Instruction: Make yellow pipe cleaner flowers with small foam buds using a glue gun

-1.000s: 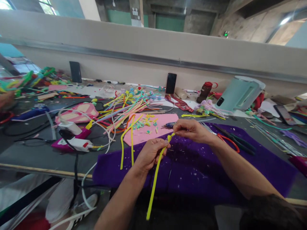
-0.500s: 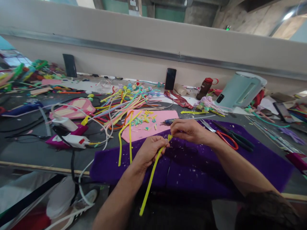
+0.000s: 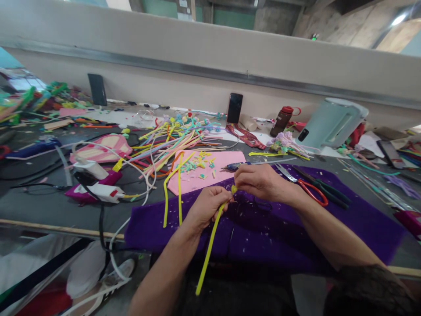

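Note:
My left hand (image 3: 212,205) pinches a yellow pipe cleaner (image 3: 208,254), whose long tail hangs down toward the front edge of the table. At its upper end, a small yellow curl (image 3: 233,189) shows between my two hands. My right hand (image 3: 253,179) has its fingers closed on that curled end. Beneath both hands lies a purple cloth (image 3: 256,245) dotted with small scraps. A pink sheet (image 3: 179,188) bearing short cut yellow and green pieces (image 3: 200,164) is just beyond. Two more yellow pipe cleaners (image 3: 166,202) lie across the sheet and cloth.
Scissors with red handles (image 3: 312,192) and dark-handled pliers (image 3: 332,193) rest right of my right hand. A pile of coloured stems (image 3: 177,136), a phone (image 3: 234,108), a brown bottle (image 3: 281,121) and a pale green kettle (image 3: 329,125) stand behind. Cables and plugs (image 3: 98,192) sit left.
The pipe cleaner's hanging tail has swung slightly to the right. Both hands keep almost the same place and grip, and the view has shifted a little.

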The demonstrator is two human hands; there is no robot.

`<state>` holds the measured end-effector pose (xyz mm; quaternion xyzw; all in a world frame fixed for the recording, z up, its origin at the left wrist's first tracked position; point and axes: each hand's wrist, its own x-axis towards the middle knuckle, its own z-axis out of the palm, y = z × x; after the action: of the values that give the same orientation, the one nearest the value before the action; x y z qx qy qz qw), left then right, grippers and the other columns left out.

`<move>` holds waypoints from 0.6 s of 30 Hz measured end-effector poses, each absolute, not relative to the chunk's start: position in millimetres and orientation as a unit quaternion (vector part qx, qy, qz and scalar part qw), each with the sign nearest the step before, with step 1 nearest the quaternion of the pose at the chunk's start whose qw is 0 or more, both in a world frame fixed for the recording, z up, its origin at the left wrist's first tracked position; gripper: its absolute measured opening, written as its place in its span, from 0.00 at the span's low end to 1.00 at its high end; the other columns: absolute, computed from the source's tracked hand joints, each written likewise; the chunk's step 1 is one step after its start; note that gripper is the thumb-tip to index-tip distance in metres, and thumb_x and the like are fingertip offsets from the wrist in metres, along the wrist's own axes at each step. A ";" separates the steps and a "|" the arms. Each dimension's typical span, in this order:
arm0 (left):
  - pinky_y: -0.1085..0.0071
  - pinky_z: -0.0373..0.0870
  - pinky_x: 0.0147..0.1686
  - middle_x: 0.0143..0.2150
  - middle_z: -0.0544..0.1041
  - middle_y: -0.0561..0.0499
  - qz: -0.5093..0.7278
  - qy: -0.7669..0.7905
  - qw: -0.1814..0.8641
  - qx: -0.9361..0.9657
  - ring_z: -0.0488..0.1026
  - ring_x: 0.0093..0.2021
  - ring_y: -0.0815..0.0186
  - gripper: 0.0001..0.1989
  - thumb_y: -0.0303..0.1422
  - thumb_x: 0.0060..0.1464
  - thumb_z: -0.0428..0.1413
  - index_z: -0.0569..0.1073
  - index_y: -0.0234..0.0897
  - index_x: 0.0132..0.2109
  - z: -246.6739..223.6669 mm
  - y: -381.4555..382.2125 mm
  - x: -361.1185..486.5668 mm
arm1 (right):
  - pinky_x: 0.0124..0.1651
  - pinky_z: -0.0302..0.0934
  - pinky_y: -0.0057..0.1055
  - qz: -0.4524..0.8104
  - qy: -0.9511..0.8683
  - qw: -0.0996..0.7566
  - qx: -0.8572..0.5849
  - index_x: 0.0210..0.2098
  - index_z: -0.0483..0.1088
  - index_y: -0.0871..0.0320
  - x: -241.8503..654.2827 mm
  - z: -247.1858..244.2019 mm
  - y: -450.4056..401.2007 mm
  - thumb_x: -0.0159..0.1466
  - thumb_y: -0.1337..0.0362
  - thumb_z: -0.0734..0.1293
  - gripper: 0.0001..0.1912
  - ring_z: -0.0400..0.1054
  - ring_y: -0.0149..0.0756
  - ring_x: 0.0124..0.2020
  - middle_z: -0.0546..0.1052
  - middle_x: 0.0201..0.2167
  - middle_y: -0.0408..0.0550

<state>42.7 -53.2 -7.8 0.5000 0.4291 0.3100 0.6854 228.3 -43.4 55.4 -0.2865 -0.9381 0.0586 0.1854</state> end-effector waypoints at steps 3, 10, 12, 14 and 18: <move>0.81 0.44 0.07 0.14 0.64 0.59 0.315 0.432 0.677 0.505 0.52 0.08 0.79 0.08 0.34 0.45 0.53 0.66 0.34 0.25 -7.1 -54.0 43.2 | 0.36 0.57 0.27 0.061 -0.939 0.175 -0.290 0.34 0.68 0.59 227.4 54.4 -43.5 0.60 0.70 0.59 0.06 0.65 0.31 0.35 0.71 0.35 0.47; 0.80 0.45 0.09 0.14 0.64 0.59 0.311 0.449 0.663 0.512 0.53 0.09 0.79 0.09 0.36 0.43 0.54 0.67 0.34 0.25 -8.9 -53.5 43.4 | 0.38 0.57 0.27 0.143 -0.930 0.175 -0.290 0.35 0.68 0.59 229.0 55.8 -41.4 0.60 0.70 0.60 0.05 0.64 0.30 0.35 0.70 0.35 0.46; 0.80 0.46 0.09 0.14 0.63 0.58 0.307 0.453 0.661 0.513 0.53 0.09 0.79 0.10 0.37 0.44 0.54 0.67 0.34 0.25 -9.1 -53.3 43.0 | 0.38 0.58 0.28 0.173 -0.923 0.187 -0.287 0.35 0.67 0.59 230.9 56.3 -40.2 0.60 0.70 0.61 0.05 0.64 0.30 0.35 0.70 0.35 0.46; 0.80 0.46 0.09 0.14 0.63 0.58 0.304 0.452 0.660 0.517 0.53 0.10 0.79 0.10 0.37 0.44 0.54 0.67 0.34 0.25 -9.3 -53.3 42.6 | 0.39 0.58 0.28 0.193 -0.918 0.200 -0.285 0.35 0.67 0.59 232.5 56.3 -39.1 0.60 0.70 0.61 0.04 0.64 0.30 0.36 0.70 0.35 0.46; 0.80 0.45 0.09 0.14 0.63 0.58 0.304 0.447 0.660 0.522 0.52 0.10 0.79 0.10 0.37 0.44 0.54 0.68 0.33 0.25 -9.8 -54.0 42.4 | 0.39 0.58 0.28 0.196 -0.917 0.197 -0.286 0.34 0.67 0.59 232.3 55.7 -38.5 0.59 0.71 0.61 0.04 0.64 0.30 0.36 0.70 0.36 0.46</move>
<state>42.4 -54.0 -9.8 0.5216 0.4472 0.3039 0.6599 232.3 -38.5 55.7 -0.2856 -0.9171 0.1958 0.1973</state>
